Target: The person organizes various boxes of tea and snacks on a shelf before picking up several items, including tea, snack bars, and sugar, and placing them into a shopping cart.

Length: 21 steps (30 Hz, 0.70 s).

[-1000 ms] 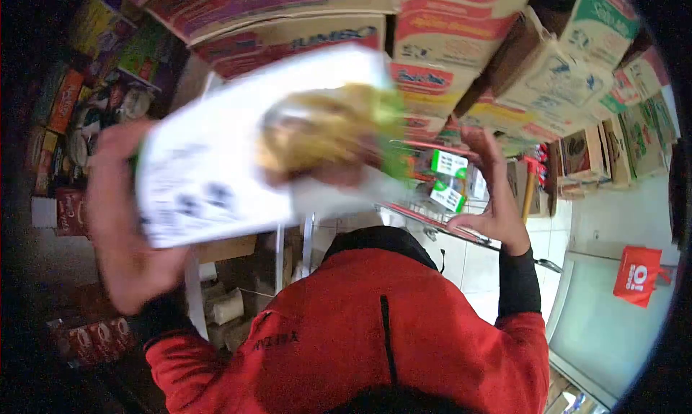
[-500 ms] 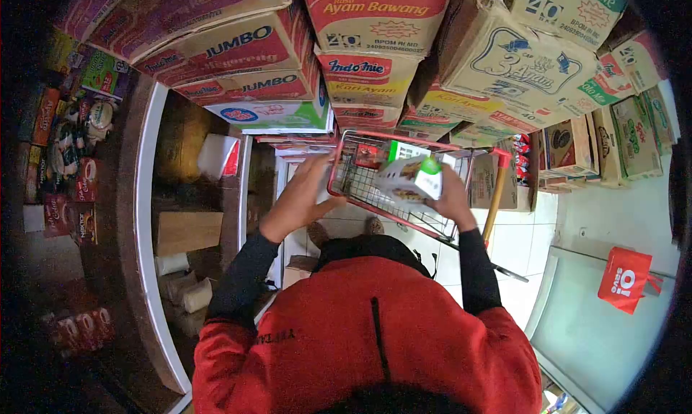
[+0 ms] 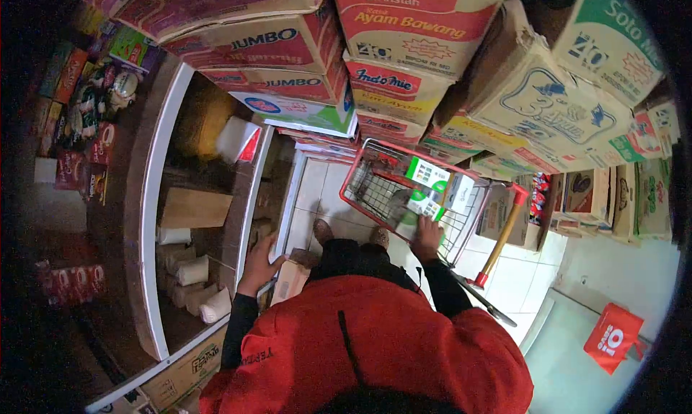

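A wire shopping basket with a red rim stands on the floor in front of me. White-and-green boxes lie inside it. My right hand reaches over the basket's near side, its fingers closed at the near end of a white-and-green box. A pale blur shows just left of these fingers. To the left, my left hand is open and holds nothing. It is beside the shelf edge, close to a brown carton low down by my body.
Stacked noodle cartons rise beyond the basket. Shelves with packets and rolled bags line the left. The basket's yellow-and-red handle stands at its right. A red bag hangs by a pale green panel at far right.
My right hand has lowered the white-and-green box into the basket, towards me. My left hand has moved from the basket's left rim down and left to the shelf edge. The view has shifted.
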Tool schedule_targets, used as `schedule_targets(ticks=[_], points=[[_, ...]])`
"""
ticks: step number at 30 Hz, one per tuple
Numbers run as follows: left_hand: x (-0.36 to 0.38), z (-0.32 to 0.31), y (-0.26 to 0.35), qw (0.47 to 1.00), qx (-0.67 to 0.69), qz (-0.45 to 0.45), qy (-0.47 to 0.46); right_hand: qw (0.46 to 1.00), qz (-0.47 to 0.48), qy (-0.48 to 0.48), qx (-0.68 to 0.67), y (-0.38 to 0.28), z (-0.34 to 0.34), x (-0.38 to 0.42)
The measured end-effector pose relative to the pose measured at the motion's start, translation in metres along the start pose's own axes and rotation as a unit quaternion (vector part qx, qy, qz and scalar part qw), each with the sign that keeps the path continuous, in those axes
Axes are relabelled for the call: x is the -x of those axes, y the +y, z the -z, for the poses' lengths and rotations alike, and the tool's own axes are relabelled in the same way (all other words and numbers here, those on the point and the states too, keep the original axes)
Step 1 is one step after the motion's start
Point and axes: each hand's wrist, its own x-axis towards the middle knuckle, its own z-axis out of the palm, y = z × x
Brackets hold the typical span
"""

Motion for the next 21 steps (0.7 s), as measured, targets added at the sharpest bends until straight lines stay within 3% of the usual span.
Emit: schedule_targets(ticks=[3,6,9,10,12,14,16,18,21], points=[[0.016,0.006,-0.012,0.999,-0.037,-0.021,0.031,0.991,-0.063,-0.110,0.052,0.016,0.005,0.014],[0.019,0.004,-0.029,0.998,0.035,0.030,0.033,0.984,-0.073,-0.150,-0.065,0.040,0.007,0.017],[0.016,0.023,0.003,0.995,-0.015,0.096,0.004,0.989,-0.057,-0.117,-0.070,0.030,-0.015,0.008],[0.014,0.019,-0.003,0.995,-0.013,0.100,0.010,0.986,-0.065,-0.146,-0.046,0.024,-0.021,0.002],[0.013,0.015,-0.012,0.999,-0.020,0.007,0.034,0.991,-0.045,-0.087,-0.096,0.012,-0.028,0.000],[0.016,0.022,-0.003,0.999,-0.031,0.023,0.028,0.992,-0.037,-0.059,-0.109,0.009,-0.041,0.003],[0.020,0.031,0.016,0.998,-0.041,0.040,0.029,0.986,-0.100,-0.129,0.027,0.019,-0.073,0.005],[0.027,0.041,0.027,0.987,-0.107,0.122,-0.006,0.970,-0.148,-0.191,0.017,0.034,-0.105,0.007],[0.045,0.043,0.017,0.987,-0.082,0.137,0.025,0.954,-0.084,-0.285,0.034,0.042,-0.115,0.004]])
